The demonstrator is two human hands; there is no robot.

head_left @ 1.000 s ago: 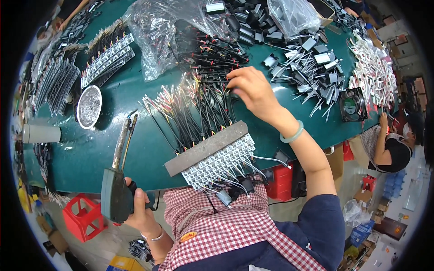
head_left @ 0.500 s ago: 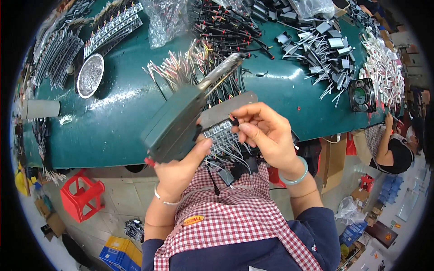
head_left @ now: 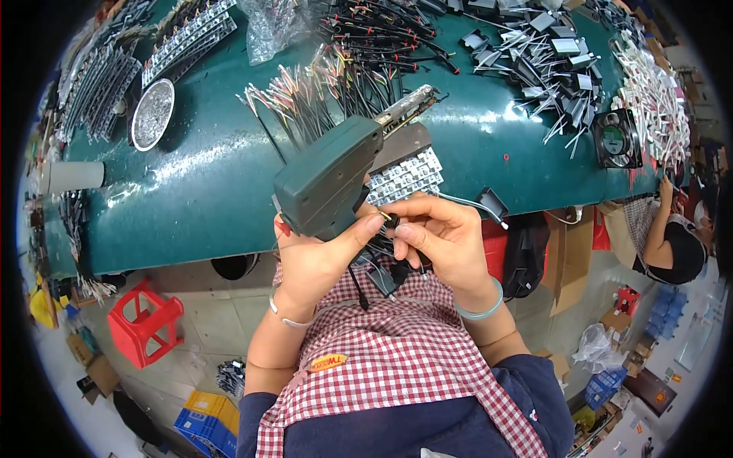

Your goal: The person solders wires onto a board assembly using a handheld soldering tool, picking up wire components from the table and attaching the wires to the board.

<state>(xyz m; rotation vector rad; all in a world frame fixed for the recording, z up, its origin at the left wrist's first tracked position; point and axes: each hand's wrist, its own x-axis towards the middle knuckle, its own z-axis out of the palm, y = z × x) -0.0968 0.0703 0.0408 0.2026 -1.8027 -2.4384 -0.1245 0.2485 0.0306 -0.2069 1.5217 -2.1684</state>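
My left hand is wrapped round a dark green soldering gun, whose metal nose points up and right over the table. With its thumb and fingertips it also meets a thin black cable end with a yellowish wire. My right hand pinches that same cable end. Just beyond my fingers lies a panel of small white circuit boards, against a dark grey bar. Grey wires and a grey housing hang at my apron below the hands. Fingers hide part of the cable.
Black cables with bared ends lie beyond the gun. A grey housing sits near the table edge. A round metal-coloured bowl stands left, a black fan right. A co-worker is at far right, a red stool lower left.
The soldering gun has swung right and its nose has tilted lower. My right hand has drawn the cable end off the board panel toward me, meeting my left fingertips.
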